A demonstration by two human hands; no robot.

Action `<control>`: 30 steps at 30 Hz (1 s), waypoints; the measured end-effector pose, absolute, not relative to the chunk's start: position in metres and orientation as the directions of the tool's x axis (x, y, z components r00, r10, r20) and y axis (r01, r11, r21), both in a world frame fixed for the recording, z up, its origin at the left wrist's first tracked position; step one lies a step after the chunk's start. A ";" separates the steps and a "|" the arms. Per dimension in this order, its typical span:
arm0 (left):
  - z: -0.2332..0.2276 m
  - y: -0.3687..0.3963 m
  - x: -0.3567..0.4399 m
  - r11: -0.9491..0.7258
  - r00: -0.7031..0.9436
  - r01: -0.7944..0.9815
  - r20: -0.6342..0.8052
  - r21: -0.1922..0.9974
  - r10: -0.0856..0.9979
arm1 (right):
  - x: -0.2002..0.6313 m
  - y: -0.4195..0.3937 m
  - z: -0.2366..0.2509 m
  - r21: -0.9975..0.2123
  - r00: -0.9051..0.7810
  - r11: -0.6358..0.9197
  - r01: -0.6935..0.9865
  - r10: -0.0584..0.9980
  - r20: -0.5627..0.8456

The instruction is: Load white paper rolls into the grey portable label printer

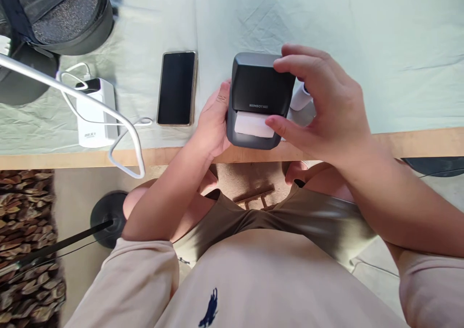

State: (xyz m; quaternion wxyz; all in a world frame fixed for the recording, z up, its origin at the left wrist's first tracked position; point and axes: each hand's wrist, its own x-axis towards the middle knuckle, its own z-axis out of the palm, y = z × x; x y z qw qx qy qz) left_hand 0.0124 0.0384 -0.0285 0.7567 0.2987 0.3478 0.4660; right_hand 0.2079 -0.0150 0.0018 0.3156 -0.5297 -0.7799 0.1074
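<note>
Support appeared to come from the left hand [213, 121], which grasped the left side of a dark box-shaped device [264, 89] marked NIIMBOT, thumb laid along the flank and the other fingers largely hidden. The right hand [335, 101] was spread about the opposite side, a fingertip at the upper right corner and the thumb set on the right end of a white strip [251, 124] across the device's lower front; whether it pinched the strip or merely rested on it, I could not tell. The device was over the near edge of the table [424, 142]; contact with the tabletop could not be confirmed. In my judgement, sound practice called for the left hand to bear the weight and hold the device level, leaving the right thumb to work the strip lightly and squarely, since a sideways tug could have creased or skewed it. A position further in from the edge would likely have reduced the risk of a drop. Between the device and the right palm, a white object [300, 99] with a dark end showed in part. To the left, well apart, lay a phone [177, 89], screen dark. Beyond it were noted a white power bank [97, 120], a thick white cord [36, 74] and, at the far left, a dark padded case [68, 16].
</note>
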 end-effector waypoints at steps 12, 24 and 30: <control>-0.036 0.040 0.002 0.452 0.577 -0.376 -0.178 0.809 0.797 | 0.203 -0.015 0.003 -0.525 0.111 0.358 0.772 0.737 0.666; -0.039 0.035 0.005 0.359 0.535 -0.354 -0.128 0.864 0.835 | 0.203 0.001 0.014 -0.274 -0.127 0.155 0.949 0.985 0.116; -0.037 0.034 0.005 0.382 0.547 -0.349 -0.145 0.856 0.824 | 0.195 0.004 0.028 -0.294 -0.106 0.125 0.947 0.991 0.079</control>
